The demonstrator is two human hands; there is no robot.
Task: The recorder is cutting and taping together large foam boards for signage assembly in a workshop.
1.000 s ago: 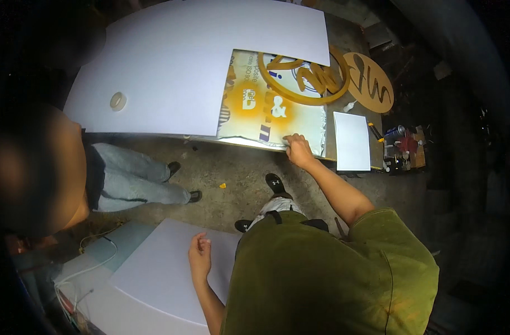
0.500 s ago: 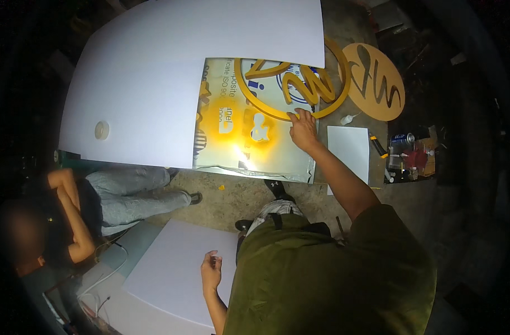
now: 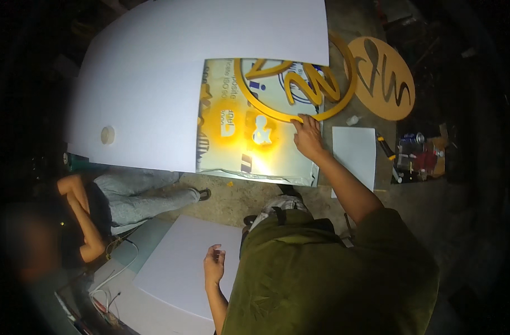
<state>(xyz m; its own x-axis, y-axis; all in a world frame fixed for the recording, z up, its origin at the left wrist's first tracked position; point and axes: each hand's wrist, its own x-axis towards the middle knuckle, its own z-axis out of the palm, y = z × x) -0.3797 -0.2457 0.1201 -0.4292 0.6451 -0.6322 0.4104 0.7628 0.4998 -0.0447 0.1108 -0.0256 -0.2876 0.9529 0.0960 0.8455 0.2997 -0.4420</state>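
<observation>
The person wears a loose olive-green shirt [image 3: 333, 273] of matt cloth, creased in soft folds toward its hem and darker in its shaded parts. Its right sleeve [image 3: 397, 231] is short and wide, in the same green; beyond that sleeve's edge the forearm is bare, down to a bare right hand [image 3: 309, 139]. To the left of the shirt show a bare left forearm and a bare left hand [image 3: 213, 267]. Just beyond the shirt's hem come pale, greyish-white legwear [image 3: 285, 203] with a mottled look and a short dark strap [image 3: 280, 213]. Past the legwear is dark footwear, mostly lost in shadow.
</observation>
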